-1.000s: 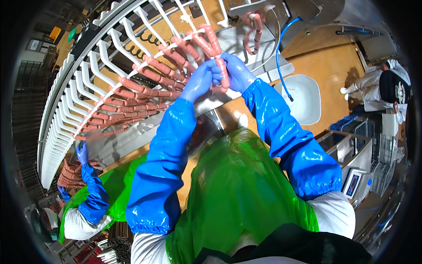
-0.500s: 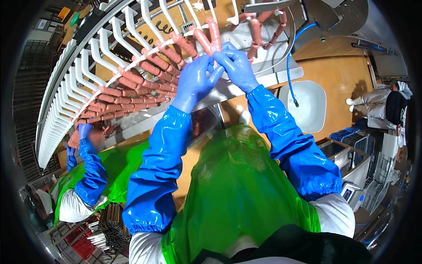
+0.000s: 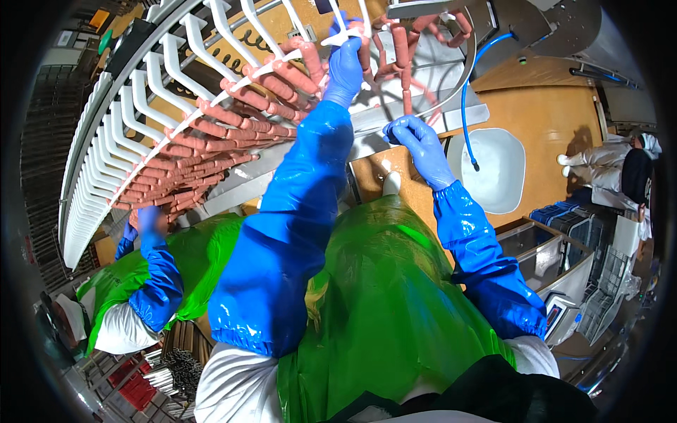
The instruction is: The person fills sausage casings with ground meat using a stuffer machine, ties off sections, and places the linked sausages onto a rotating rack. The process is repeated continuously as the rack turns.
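Observation:
My left hand, in a blue glove, reaches up to a white hook on the curved rack. Its fingers close around a pink sausage link at the hook's tip; part of the link is hidden by the hand. Lower and to the right, my right hand is closed, fingertips pressed together, just below a hanging sausage string. What its fingers hold, if anything, is hidden. Many linked sausages hang in rows from the hooks to the left.
A curved rail with white hooks sweeps leftward. A steel machine with a blue hose stands at the right, above a white tub. A co-worker in a green apron works at left; another person is far right.
My hands, together at a sausage pair before, have separated. The left has moved up to the hook with the sausage; the right has dropped down and rightward. The hooks and hanging sausages have shifted slightly.

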Tool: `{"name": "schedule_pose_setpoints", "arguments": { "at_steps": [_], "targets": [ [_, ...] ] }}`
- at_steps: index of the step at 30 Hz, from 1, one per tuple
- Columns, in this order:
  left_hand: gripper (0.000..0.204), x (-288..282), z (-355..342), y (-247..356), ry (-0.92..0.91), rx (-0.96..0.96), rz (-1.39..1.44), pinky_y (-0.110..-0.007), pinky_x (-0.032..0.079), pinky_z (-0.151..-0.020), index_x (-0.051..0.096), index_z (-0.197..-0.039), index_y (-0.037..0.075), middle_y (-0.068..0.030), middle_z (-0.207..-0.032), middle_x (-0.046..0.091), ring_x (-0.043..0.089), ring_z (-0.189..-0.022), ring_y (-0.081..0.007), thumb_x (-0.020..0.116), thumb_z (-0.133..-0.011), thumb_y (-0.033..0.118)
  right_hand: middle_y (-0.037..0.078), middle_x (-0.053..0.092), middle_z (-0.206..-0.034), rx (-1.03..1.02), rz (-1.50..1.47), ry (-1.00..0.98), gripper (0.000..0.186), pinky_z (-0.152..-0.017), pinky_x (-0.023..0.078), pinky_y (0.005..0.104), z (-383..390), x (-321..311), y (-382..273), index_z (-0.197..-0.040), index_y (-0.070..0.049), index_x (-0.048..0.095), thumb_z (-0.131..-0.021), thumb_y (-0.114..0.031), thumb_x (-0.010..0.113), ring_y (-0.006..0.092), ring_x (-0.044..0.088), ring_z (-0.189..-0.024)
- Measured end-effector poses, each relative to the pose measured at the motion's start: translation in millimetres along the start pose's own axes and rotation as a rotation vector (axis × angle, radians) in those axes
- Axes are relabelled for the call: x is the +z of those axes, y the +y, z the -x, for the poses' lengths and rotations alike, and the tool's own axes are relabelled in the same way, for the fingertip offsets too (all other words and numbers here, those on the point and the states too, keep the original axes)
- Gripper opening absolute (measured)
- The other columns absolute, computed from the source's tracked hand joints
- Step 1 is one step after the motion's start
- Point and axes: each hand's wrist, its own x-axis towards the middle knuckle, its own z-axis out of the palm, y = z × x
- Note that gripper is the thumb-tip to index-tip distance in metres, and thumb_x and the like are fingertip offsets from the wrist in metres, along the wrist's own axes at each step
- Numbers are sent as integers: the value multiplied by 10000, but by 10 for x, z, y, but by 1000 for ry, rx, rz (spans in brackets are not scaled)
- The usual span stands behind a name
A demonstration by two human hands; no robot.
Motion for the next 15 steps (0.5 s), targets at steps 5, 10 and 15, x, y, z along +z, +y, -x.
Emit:
{"name": "schedule_pose_setpoints", "arguments": {
  "at_steps": [5, 10, 15],
  "targets": [
    [378, -216, 471, -163, 36, 123, -418, -390, 400, -926, 389, -1315, 15, -188, -1208, 472, 493, -1128, -331, 441, -971, 161, 41, 623, -873, 5, 27, -23, 169, -806, 466, 267, 15, 41, -16, -927, 6, 619, -948, -157, 580, 108, 571, -831],
    [171, -321, 793, 126, -158, -504, 389, -275, 408, -546, 442, -1084, 54, -84, -939, 493, 466, -603, -148, 438, -960, 173, 24, 611, -837, 28, 59, -25, 198, -769, 449, 257, -87, 10, -44, -937, -6, 627, -950, -198, 582, 97, 546, -801],
    [162, -386, 819, 437, -288, -700, 1131, -283, 367, -503, 446, -825, 100, -34, -755, 435, 398, -547, -128, 423, -882, 250, 53, 634, -897, 417, -556, -230, 429, -796, 501, 322, -169, 414, 34, -1092, -46, 580, -1012, -429, 403, 141, 606, -821]
  ]
}}
